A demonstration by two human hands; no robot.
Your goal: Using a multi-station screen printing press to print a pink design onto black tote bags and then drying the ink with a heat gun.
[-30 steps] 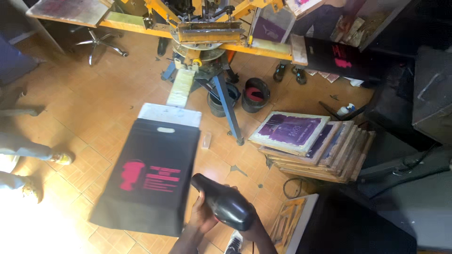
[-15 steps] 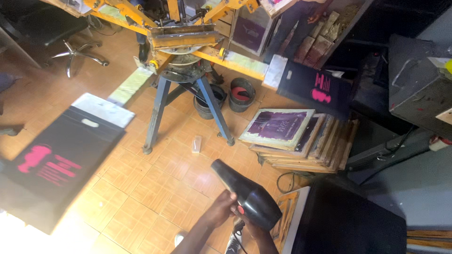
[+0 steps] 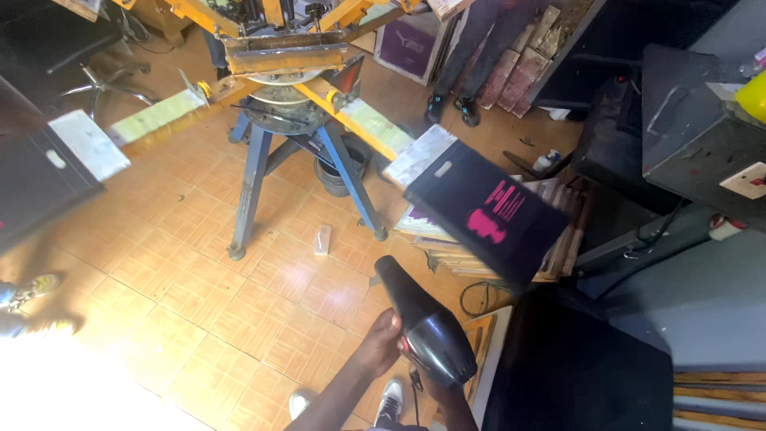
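A black hair dryer [image 3: 423, 323] hangs low in the middle, its nozzle aimed up and left. My left hand [image 3: 381, 343] grips its left side. My right hand [image 3: 437, 391] is mostly hidden beneath it, at the handle. Just beyond the nozzle, a black bag with a pink print [image 3: 488, 211] lies on a pallet arm of the yellow printing carousel [image 3: 287, 56]. A second black bag [image 3: 36, 183] on another pallet reaches out at the left edge.
The carousel's blue legs [image 3: 251, 191] stand on the tiled floor around a dark bucket [image 3: 339, 172]. Stacked screen frames [image 3: 471, 259] lie under the printed bag. A black surface [image 3: 574, 367] is at the right. Another person's shoes [image 3: 28, 287] are at the left.
The view has swung left and down. The pink-printed bag on its pallet now sits much closer, right over the dryer's nozzle. The left bag has slid to the frame's edge.
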